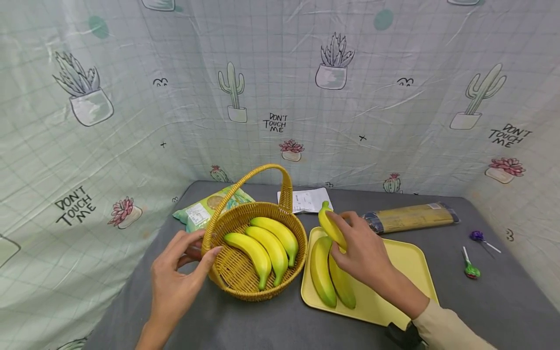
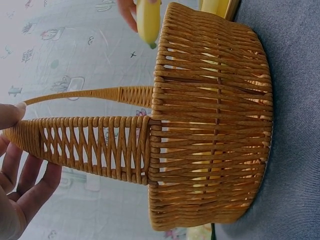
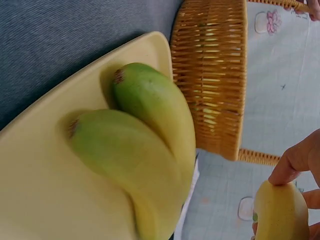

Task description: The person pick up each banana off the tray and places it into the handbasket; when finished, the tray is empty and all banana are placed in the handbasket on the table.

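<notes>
"Where is that banana [image 1: 329, 224] being held?"

"The right hand [image 1: 360, 243] is holding it in the air over the yellow tray [image 1: 413, 257]. Thumb and fingers are pressing its sides, parted only by the fruit's width."

"What is lying below?"

"Two more bananas [image 1: 322, 272] are lying side by side on the tray, touching."

"And the left hand [image 1: 179, 272]?"

"It is pinching the handle [image 1: 286, 192] of the wicker basket [image 1: 245, 294], thumb at one edge, fingers at the other. The basket is standing just left of the tray, and three bananas [image 1: 269, 247] are resting inside."

"Further out?"

"A green packet [image 1: 197, 215] and a white packet [image 1: 311, 200] are lying behind the basket, a long packet [image 1: 415, 217] behind the tray. A purple lollipop [image 1: 476, 236] and a green lollipop [image 1: 472, 271] are lying to the right, on the grey cloth [image 1: 271, 330]."
</notes>
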`<action>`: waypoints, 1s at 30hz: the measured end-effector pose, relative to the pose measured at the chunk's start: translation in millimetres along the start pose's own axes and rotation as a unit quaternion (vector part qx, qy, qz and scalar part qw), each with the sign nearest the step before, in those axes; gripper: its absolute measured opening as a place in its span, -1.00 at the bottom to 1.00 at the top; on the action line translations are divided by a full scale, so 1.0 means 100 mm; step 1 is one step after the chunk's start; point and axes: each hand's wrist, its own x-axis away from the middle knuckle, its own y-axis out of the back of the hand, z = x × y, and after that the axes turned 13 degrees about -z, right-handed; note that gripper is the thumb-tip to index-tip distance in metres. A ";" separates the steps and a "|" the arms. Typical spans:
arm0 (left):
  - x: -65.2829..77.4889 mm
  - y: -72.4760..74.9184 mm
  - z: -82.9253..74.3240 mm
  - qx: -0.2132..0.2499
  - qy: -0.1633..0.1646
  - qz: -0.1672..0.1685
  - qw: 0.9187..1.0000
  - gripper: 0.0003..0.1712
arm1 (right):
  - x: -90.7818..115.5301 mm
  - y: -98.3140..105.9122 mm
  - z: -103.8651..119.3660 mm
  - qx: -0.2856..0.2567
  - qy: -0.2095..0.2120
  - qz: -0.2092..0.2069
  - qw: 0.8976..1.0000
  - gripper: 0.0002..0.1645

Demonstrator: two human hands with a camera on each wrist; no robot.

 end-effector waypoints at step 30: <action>0.00 -0.01 0.01 -0.002 -0.011 -0.005 1.000 -0.52 | -0.41 -0.33 0.84 -0.039 0.117 0.037 0.992 -0.23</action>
